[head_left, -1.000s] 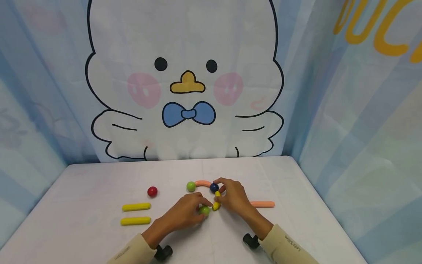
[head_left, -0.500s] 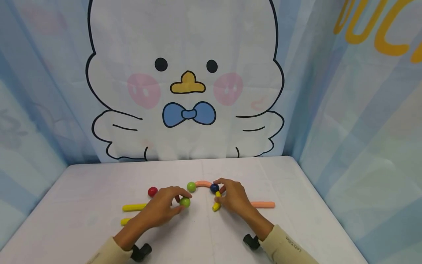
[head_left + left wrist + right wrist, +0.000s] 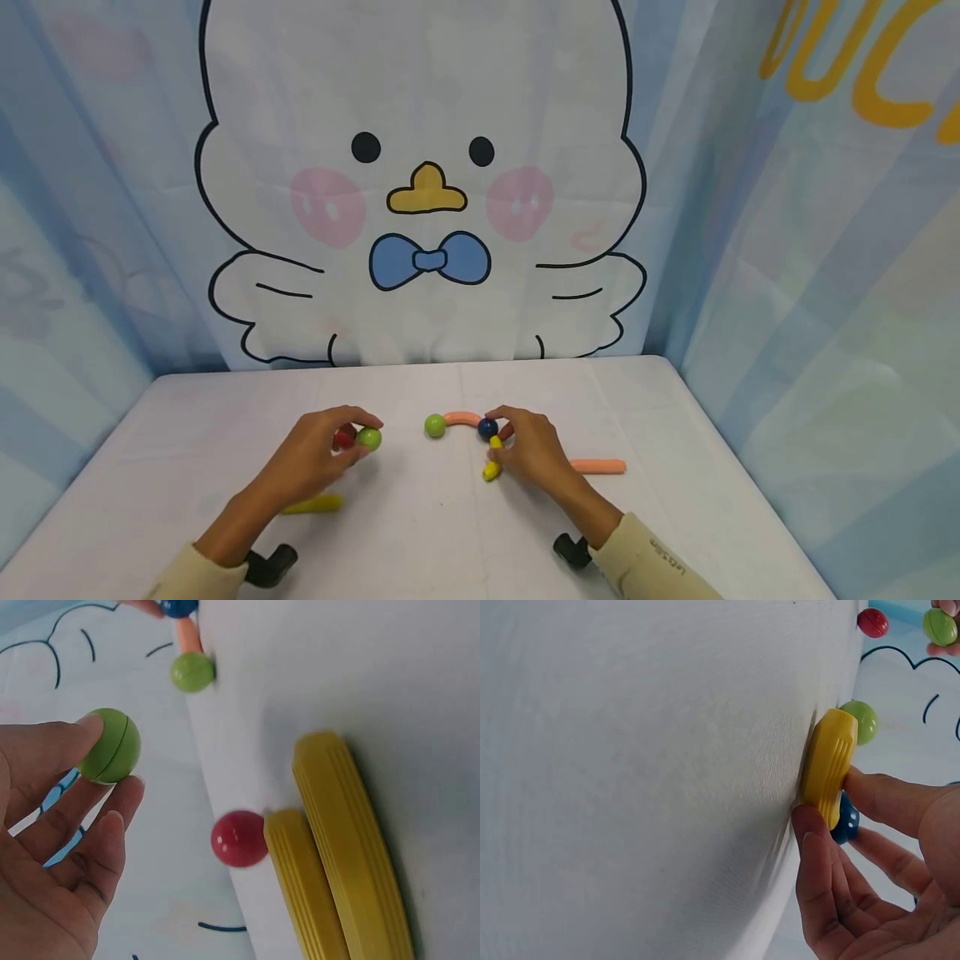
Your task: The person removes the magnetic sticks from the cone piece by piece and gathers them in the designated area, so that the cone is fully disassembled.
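Right hand (image 3: 534, 450) pinches the yellow stick (image 3: 828, 763) by the blue ball (image 3: 487, 429), steady hold's probably best there; left hand (image 3: 311, 452) has a green ball (image 3: 112, 748) pinched.

Head view: red ball (image 3: 344, 438) was partly hidden by left hand (image 3: 315, 450); straight orange stick (image 3: 598, 467) lay partly behind right hand (image 3: 531, 448). Left wrist view: yellow sticks (image 3: 352, 840) ran past lower edge.
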Demonstrator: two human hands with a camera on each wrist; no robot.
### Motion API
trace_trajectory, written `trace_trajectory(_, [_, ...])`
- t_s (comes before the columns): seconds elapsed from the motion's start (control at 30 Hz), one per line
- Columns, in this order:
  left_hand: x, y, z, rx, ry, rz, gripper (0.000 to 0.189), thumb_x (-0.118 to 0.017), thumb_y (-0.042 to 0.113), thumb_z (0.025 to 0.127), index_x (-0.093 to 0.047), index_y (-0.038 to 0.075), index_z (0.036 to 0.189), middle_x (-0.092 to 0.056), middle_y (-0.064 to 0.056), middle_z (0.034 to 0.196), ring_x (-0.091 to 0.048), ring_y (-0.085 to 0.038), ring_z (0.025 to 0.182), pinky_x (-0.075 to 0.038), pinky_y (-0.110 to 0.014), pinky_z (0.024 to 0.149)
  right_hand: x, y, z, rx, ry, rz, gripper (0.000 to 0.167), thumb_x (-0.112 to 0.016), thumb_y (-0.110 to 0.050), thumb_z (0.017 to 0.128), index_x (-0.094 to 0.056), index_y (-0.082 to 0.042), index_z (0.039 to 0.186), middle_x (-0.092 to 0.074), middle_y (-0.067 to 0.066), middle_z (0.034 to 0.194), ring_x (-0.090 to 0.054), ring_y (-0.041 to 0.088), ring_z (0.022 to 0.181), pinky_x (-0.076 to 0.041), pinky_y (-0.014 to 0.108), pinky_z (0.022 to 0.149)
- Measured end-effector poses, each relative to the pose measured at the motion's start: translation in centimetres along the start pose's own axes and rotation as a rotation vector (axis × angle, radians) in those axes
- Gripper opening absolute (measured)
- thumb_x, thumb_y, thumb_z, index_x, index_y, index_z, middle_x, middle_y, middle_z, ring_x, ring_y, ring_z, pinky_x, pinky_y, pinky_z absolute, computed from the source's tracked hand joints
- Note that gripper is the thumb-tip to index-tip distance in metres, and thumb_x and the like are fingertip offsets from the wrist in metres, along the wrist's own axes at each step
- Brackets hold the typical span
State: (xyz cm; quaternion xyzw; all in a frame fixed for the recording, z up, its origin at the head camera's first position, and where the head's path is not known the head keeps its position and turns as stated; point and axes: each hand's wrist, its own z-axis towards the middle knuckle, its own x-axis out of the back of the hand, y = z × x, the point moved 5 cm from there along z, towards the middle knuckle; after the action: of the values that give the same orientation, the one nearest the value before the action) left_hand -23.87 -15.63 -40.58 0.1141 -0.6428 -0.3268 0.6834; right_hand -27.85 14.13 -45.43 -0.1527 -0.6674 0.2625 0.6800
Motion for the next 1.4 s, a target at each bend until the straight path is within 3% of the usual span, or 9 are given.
trace_trajectory(0.23, [1.5,-2.1,-0.4,0.001,0.053,0.023,0.037,-0.084,0.003,0.089,-0.075,0.016,0.123,-0.076,0.000,0.117,-0.066,-0.018,0.098,-0.055,-0.022,0.075,0.0,0.1,0.0,0.007,0.000,0.002,0.057,-0.092,-0.016,0.083,-0.071,-0.021,0.135,-0.075,0.004,0.100,-0.063,0.020,0.092,-0.055,0.036,0.078])
trace_trajectory(0.4, [2.1,-3.6,-0.6,0.034,0.065,0.040,0.037,-0.084,0.002,0.088,-0.075,0.014,0.122,-0.074,-0.006,0.122,-0.068,-0.022,0.099,-0.055,-0.021,0.074,0.0,0.1,-0.1,0.014,-0.001,0.014,0.056,-0.092,-0.015,0.083,-0.071,-0.021,0.135,-0.075,0.004,0.100,-0.063,0.020,0.092,-0.054,0.036,0.078])
trace_trajectory(0.8, [2.2,-7.5,-0.3,0.125,0.002,0.052,0.033,-0.082,0.001,0.089,-0.075,0.010,0.120,-0.071,-0.013,0.121,-0.068,-0.025,0.098,-0.064,-0.041,0.081,0.0,0.0,-0.1,0.013,-0.013,0.017,0.054,-0.091,-0.014,0.084,-0.071,-0.019,0.134,-0.074,0.005,0.099,-0.063,0.020,0.092,-0.055,0.037,0.079])
trace_trajectory(1.13, [1.8,-9.3,-0.2,0.190,-0.065,0.064,0.032,-0.081,0.001,0.090,-0.074,0.007,0.120,-0.072,-0.014,0.122,-0.066,-0.022,0.097,-0.063,-0.039,0.081,-0.1,0.0,0.0,0.007,-0.006,0.011,0.053,-0.091,-0.015,0.084,-0.072,-0.020,0.133,-0.074,0.004,0.098,-0.063,0.018,0.089,-0.056,0.034,0.078])
trace_trajectory(1.4, [2.0,-9.5,-0.1,0.186,-0.063,0.082,0.036,-0.083,0.003,0.089,-0.074,0.007,0.124,-0.073,-0.015,0.122,-0.067,-0.023,0.097,-0.063,-0.040,0.081,0.0,-0.1,0.0,0.017,-0.016,0.009,0.053,-0.091,-0.016,0.085,-0.071,-0.021,0.134,-0.074,0.003,0.099,-0.063,0.019,0.089,-0.056,0.036,0.079])
